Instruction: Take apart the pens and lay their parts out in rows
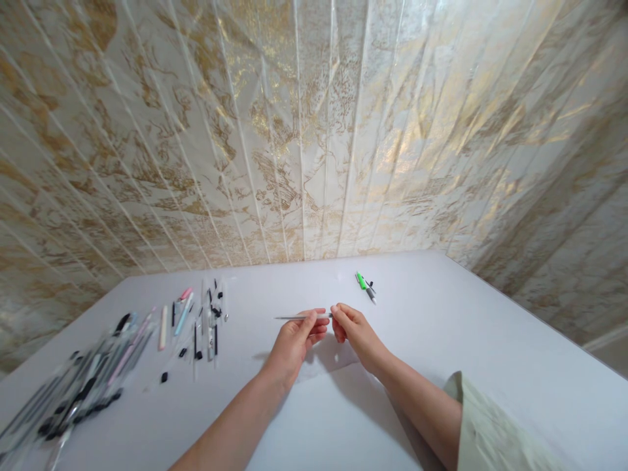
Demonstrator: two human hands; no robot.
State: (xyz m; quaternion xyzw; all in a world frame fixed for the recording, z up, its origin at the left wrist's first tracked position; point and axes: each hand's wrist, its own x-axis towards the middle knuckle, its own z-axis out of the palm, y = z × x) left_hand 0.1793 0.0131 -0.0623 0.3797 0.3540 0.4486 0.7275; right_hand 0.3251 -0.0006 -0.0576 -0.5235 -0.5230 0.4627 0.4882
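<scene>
My left hand [296,337] is closed around a slim pen refill [289,318]. The refill lies almost level, its thin grey end sticking out to the left. At the other end, my right hand [350,327] pinches a small dark tip with thumb and forefinger; the fingers partly hide what is there. Both hands are close together above the white table [314,432]. Beyond my right hand lie a green and grey pen part [362,281] and a small black piece [371,284].
On the left is a spread pile of grey and black pens [93,366], blurred. Between it and my hands lie a cream pen [163,327], a light blue pen [183,315], a pink piece [186,294] and several small black parts [198,355]. A gold-patterned curtain [294,144] hangs behind the table.
</scene>
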